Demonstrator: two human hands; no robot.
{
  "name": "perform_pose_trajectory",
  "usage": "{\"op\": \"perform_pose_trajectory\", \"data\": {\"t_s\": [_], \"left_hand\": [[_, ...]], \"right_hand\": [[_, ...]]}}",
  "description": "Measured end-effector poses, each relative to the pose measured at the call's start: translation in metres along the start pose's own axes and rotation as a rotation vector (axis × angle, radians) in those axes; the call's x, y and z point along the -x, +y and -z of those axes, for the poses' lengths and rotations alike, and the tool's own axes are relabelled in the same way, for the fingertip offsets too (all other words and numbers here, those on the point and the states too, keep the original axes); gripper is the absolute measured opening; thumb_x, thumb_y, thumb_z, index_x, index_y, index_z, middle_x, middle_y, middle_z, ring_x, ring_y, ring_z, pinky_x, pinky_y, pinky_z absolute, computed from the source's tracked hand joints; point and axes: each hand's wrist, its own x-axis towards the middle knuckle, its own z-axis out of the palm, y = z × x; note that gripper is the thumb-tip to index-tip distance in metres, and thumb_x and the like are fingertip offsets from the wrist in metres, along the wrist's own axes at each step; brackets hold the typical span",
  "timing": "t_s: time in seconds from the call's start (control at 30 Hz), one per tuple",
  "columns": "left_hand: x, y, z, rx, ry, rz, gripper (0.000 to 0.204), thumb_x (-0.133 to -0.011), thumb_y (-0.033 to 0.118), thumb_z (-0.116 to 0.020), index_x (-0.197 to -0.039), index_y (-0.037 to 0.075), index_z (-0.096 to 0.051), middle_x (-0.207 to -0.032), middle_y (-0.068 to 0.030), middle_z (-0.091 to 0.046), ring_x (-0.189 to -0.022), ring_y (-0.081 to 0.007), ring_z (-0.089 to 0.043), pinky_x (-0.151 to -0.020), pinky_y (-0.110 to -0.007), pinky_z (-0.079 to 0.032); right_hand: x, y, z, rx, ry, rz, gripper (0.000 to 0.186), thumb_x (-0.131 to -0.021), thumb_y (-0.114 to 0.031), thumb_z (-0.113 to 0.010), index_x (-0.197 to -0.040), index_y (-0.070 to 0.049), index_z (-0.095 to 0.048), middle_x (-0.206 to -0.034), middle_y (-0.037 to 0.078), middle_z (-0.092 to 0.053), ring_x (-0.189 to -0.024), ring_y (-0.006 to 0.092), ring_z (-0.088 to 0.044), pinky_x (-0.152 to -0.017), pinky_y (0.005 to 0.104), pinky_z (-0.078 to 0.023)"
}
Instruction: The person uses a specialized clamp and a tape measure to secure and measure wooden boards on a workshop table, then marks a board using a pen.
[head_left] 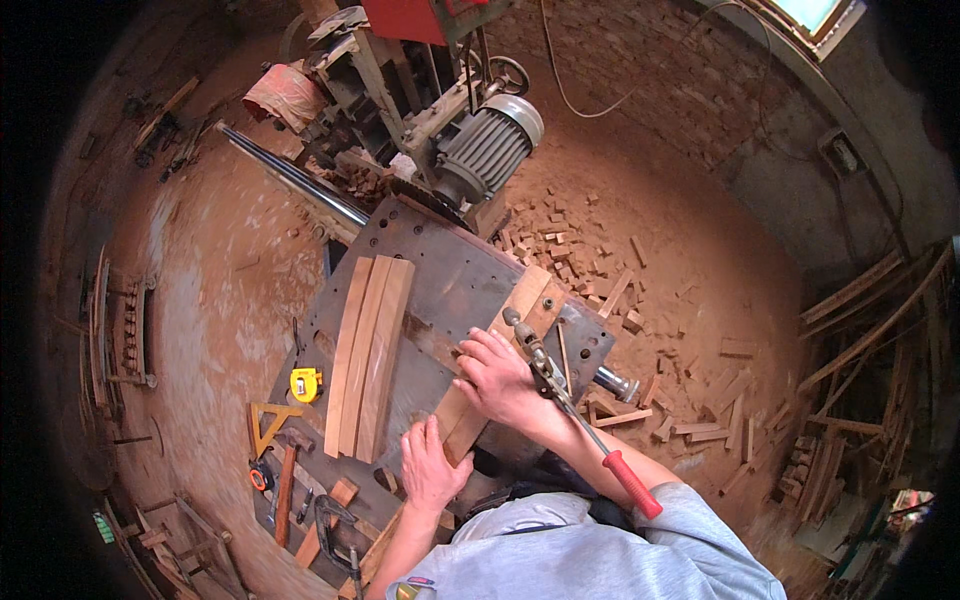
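Note:
A wooden board [462,424] lies slantwise on the metal machine table [445,245]. My left hand [430,468] grips the board's near end, thumb on one side and fingers along the other. Farther up, my right hand [496,382] is across the board with its fingers bent over the left edge; its thumb is hidden. A toggle clamp [540,365] with a red handle [632,485] stands just right of that hand, its handle passing above my right forearm. Left of my hands, three slightly curved wooden strips [370,355] lie side by side.
A machine with a grey motor [490,148] and a toothed blade [428,203] stands at the far edge. A yellow tape measure [305,384], a triangle square [270,425], a hammer [288,480] and a black C-clamp [325,525] lie at left. Wood offcuts [560,245] litter the floor.

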Motion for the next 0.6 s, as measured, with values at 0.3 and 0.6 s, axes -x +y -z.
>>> {"op": "perform_pose_trajectory", "data": {"t_s": [0.3, 0.6], "left_hand": [[0.0, -0.006, -0.005, -0.021, 0.032, -0.039, 0.088, -0.067, 0.027, -0.088, -0.141, -0.001, -0.05, -0.133, -0.0273, -0.052, -0.122, -0.0461, -0.05, -0.104, -0.054, -0.046], [0.004, -0.011, -0.01, 0.029, 0.044, -0.046, 0.086, -0.072, 0.029, -0.085, -0.143, -0.003, -0.049, -0.137, -0.029, -0.051, -0.126, -0.0474, -0.049, -0.108, -0.055, -0.043]], "right_hand": [[-0.007, 0.009, -0.017, 0.093, -0.12, 0.031, 0.03, -0.084, -0.034, -0.077, -0.1, -0.009, -0.072, -0.11, 0.007, -0.069, -0.123, 0.029, -0.059, -0.116, 0.0501, -0.039], [-0.006, 0.009, -0.015, 0.098, -0.104, 0.039, 0.027, -0.081, -0.032, -0.078, -0.093, -0.009, -0.072, -0.102, 0.007, -0.068, -0.115, 0.0284, -0.061, -0.113, 0.0494, -0.04]]}}
